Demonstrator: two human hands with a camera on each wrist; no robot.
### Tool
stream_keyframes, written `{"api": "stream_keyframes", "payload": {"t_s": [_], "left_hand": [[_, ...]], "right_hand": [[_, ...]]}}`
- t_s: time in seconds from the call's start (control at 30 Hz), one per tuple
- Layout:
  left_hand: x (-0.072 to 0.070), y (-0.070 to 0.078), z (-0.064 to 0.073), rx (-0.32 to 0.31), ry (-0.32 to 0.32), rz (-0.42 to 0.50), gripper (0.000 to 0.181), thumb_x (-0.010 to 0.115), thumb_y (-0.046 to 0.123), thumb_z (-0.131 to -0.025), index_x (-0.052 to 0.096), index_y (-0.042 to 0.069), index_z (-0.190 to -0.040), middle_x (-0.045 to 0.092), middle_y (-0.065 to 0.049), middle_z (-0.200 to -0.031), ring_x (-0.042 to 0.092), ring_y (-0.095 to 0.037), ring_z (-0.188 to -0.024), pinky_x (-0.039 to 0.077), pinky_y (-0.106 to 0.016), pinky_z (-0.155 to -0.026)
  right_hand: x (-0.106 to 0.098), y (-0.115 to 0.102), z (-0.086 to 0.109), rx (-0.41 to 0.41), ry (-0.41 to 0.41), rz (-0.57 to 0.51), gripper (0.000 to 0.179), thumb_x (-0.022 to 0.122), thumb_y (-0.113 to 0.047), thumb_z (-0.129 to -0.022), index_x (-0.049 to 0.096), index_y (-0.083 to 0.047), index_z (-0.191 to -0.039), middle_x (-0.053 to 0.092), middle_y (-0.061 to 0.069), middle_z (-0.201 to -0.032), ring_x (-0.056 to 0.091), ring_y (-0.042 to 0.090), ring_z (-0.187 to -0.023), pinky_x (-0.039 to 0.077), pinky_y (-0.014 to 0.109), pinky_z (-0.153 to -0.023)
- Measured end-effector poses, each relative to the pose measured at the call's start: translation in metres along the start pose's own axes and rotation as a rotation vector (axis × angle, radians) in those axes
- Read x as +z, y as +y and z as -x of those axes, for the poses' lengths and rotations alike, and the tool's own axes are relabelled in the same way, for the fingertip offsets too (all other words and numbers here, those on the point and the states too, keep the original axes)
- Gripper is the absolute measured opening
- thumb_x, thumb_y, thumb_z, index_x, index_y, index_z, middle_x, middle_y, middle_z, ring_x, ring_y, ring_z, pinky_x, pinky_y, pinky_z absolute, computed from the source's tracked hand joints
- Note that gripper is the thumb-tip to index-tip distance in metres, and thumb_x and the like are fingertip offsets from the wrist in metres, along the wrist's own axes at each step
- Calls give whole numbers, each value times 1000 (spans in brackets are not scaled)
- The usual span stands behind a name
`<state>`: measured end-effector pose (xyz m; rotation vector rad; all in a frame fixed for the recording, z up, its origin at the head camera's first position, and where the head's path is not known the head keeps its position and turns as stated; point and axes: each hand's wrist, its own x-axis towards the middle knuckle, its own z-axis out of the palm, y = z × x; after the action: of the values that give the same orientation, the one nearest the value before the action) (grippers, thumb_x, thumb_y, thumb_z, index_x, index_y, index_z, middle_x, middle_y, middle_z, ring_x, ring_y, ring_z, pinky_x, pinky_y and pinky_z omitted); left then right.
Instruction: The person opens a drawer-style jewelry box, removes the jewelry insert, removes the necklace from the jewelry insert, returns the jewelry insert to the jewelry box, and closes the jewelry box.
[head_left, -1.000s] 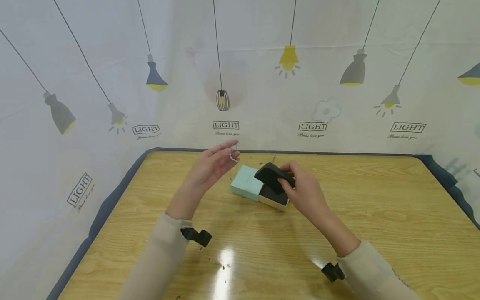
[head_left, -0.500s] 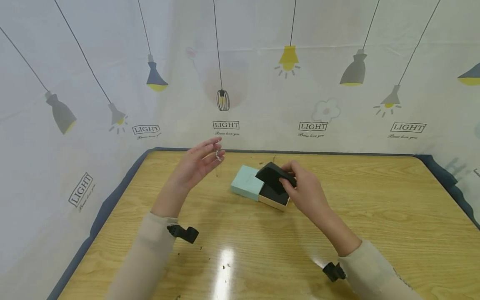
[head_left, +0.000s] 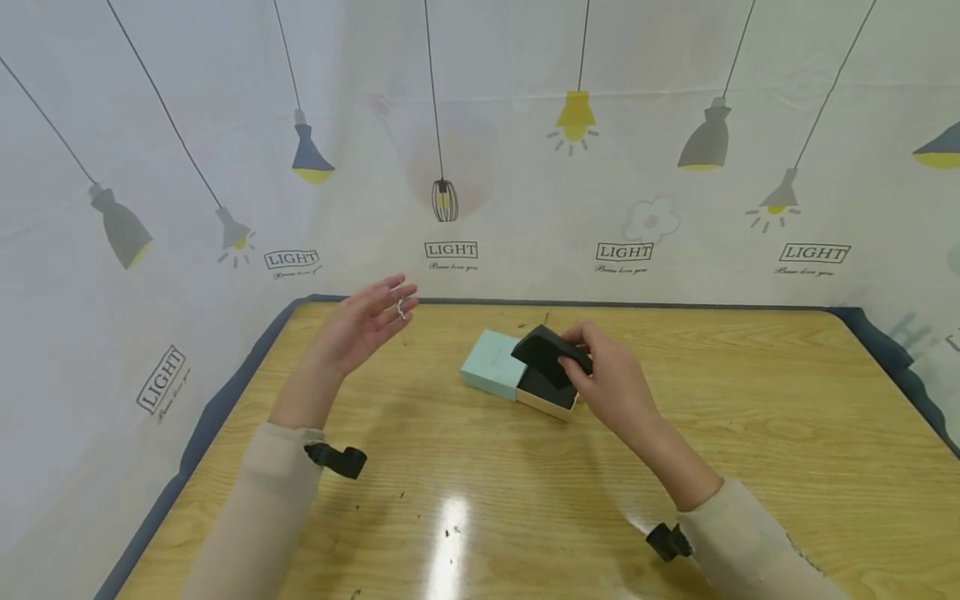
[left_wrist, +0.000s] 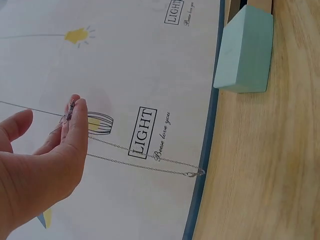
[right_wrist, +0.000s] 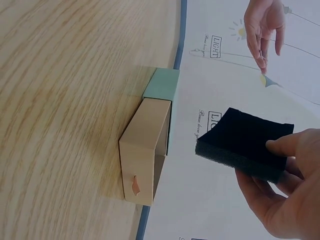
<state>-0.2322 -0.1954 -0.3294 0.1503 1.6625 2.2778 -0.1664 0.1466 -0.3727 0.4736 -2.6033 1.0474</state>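
My left hand [head_left: 356,329] is raised over the far left of the table, fingers extended and thumb apart from them in the left wrist view. A silver chain necklace [left_wrist: 192,174] is draped over its fingers; a sparkling part [head_left: 401,308] lies against them and a thin loop with a clasp hangs below. My right hand [head_left: 615,375] pinches a black foam pad [right_wrist: 245,142] between thumb and fingers, tilted above the box. Beneath it the box's beige drawer [head_left: 543,405] is pulled partly out of a mint-green sleeve [head_left: 495,362]. A small pinkish pull tab [right_wrist: 135,185] shows on the drawer front.
The box stands on a wood-grain table [head_left: 750,433] toward its far side. A pale curtain-like backdrop [head_left: 525,192] printed with lamps rises behind the table's dark blue far edge [head_left: 675,307]. Small dark marks dot the tabletop.
My left hand has moved left, away from the box, with the necklace hanging from its fingers. The right hand and the foam pad have hardly moved; the box stays put.
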Motion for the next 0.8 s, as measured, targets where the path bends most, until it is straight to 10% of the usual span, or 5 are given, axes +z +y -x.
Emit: {"api": "stream_keyframes", "payload": {"t_s": [0.8], "left_hand": [[-50,-13,-2,-116,93,40,59,39,23,-109,15,6,-160,18,-15,-167,61,-6,-118,52,-18,-102]], "right_hand": [[1,2,0,4,-5,0,21,67,-10,-95,59,-9,-114,72,14,-107,72,29,-89,63,39,-68]]}}
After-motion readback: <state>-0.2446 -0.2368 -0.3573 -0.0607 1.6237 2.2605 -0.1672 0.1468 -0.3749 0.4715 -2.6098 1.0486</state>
